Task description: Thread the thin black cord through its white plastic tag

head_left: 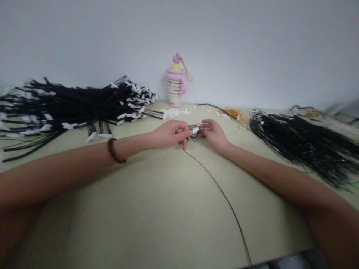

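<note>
Watching remotely, I've the left hand point(175, 133) pinching a small white plastic piece point(195, 130) on looped thin black cable point(230, 204) over the pale-green tabletop point(157, 209), the right hand point(213, 136) alongside, grip unclear.

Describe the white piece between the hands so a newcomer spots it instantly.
On the pale table, find the left hand, its wrist wearing a dark bracelet. The white piece is at its fingertips; similar pieces lie loose near the striped cup.
</note>
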`<state>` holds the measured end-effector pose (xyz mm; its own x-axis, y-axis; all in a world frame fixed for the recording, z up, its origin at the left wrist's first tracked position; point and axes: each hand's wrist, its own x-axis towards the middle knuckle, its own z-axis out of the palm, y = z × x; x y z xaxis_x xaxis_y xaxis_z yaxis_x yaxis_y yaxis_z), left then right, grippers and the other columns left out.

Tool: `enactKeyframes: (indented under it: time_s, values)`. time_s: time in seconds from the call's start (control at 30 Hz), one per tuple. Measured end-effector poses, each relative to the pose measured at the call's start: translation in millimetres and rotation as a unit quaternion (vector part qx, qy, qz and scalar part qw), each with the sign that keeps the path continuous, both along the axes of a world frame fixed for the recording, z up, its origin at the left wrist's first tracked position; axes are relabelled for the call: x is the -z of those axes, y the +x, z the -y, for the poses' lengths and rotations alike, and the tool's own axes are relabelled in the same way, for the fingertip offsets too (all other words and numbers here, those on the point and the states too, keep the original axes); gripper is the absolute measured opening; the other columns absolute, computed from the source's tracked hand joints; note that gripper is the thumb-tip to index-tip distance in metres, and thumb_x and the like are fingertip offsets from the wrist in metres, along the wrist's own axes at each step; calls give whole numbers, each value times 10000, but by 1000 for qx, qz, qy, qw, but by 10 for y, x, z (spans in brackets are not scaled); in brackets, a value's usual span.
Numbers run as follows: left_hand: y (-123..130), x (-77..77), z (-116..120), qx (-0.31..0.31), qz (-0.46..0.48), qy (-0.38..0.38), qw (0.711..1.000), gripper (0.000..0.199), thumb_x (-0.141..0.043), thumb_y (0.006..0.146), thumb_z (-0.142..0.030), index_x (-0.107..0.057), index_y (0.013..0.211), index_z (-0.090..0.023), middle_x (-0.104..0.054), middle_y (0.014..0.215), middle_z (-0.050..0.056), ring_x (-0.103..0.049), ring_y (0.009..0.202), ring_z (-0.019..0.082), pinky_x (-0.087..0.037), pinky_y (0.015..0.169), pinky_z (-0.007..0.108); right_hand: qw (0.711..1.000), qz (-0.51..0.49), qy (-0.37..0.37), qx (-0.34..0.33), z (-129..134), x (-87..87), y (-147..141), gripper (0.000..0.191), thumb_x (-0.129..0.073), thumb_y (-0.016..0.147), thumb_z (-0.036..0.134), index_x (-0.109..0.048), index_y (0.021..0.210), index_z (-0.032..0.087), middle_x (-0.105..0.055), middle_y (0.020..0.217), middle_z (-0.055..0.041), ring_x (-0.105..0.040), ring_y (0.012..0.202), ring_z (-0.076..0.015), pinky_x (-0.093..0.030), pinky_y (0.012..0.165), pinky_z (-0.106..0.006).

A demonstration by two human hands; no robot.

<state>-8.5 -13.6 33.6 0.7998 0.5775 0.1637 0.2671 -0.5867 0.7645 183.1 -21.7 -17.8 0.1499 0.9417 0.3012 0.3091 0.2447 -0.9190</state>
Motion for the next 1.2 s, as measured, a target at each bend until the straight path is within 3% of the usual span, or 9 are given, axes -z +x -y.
enactKeyframes:
  time_s: [0.1,0.27,0.33,0.47,0.63,0.77,0.87,1.03,1.2]
  values:
    - [27,167,-96,-50,12,-28,998,262,-447,816,-354,-514,741,-112,-604,553,28,-392,380,35,-248,373,135,967,204,143,41,114,-15,-21,555,-544,595,164,-391,1127,124,-469,1041,-125,-485,855,-188,-428,658,-302]
    - [65,282,-165,-129,67,-122,982,254,-456,817,-354,-485,709,-126,-582,554,18,-330,326,20,-210,328,142,826,453,284,-181,324,-70,-113,339,-480,784,193,-475,1122,166,-564,880,-71,-511,813,-160,-391,747,-304]
    - [71,282,-169,-141,85,-160,973,259,-460,816,-359,-471,693,-132,-572,550,22,-337,326,23,-201,321,144,806,450,299,-240,361,-80,-130,244,-434,839,218,-540,1052,165,-582,821,-58,-529,766,-134,-403,724,-268]
    - [62,265,-180,-145,97,-201,964,235,-466,818,-345,-476,718,-133,-574,571,38,-327,323,23,-170,311,150,872,326,271,-245,357,-96,-145,193,-468,835,272,-616,915,177,-612,854,-52,-551,770,-115,-428,706,-229]
    - [45,256,-219,-140,114,-231,956,221,-472,818,-344,-475,758,-131,-576,595,50,-305,324,16,-155,310,151,989,-3,135,-56,142,-188,-62,179,-529,782,310,-616,811,156,-578,680,-7,-480,513,-60,-384,470,-183]
    - [29,255,-259,-147,128,-235,952,218,-483,811,-342,-479,778,-126,-576,635,55,-318,340,14,-177,309,144,969,-236,61,31,-79,-399,227,83,-538,760,209,-573,740,137,-552,720,7,-466,515,-23,-341,430,-135]
    - [9,260,-288,-139,122,-237,954,243,-493,801,-364,-486,787,-122,-581,663,65,-313,341,12,-185,305,144,948,-307,38,76,-181,-565,525,110,-491,767,110,-525,665,128,-509,643,24,-412,472,-7,-294,392,-121]
    - [-5,270,-316,-131,115,-247,953,249,-504,794,-365,-493,785,-117,-577,646,64,-293,333,8,-176,302,145,947,-291,59,125,-275,-607,865,123,-468,769,89,-497,664,148,-433,539,63,-298,414,-4,-223,367,-136]
    - [8,258,-292,-143,126,-250,949,257,-536,772,-364,-513,759,-109,-552,654,57,-390,388,28,-178,308,140,977,-191,42,84,-216,-377,612,81,-547,703,157,-592,671,98,-439,477,46,-342,410,-22,-203,388,-185]
